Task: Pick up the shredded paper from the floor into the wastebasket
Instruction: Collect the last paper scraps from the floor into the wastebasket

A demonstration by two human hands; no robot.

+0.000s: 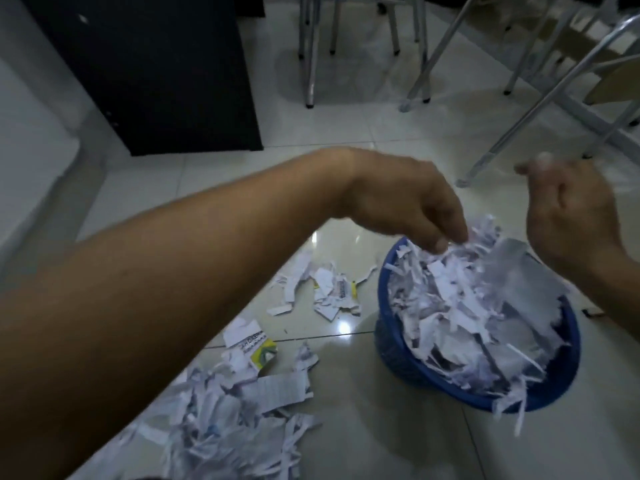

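Floor (398, 427) holds one blue basket (389, 341) heaped with paper (460, 306), plus two loose piles (214, 410) to its left. Two hands hang over the basket: left hand (405, 202) grip slack, fingertips (446, 242) brushing shreds; right hand (571, 209) raised, blurred, grip impossible to tell.

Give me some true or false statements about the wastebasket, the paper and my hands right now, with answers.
1. The wastebasket is blue. True.
2. The wastebasket is empty. False: shredded paper heaps above its rim.
3. Loose paper scraps lie on the floor left of it. True.
4. Both hands rest on the floor. False: the left hand hangs over the wastebasket, the right hand is raised beside it.
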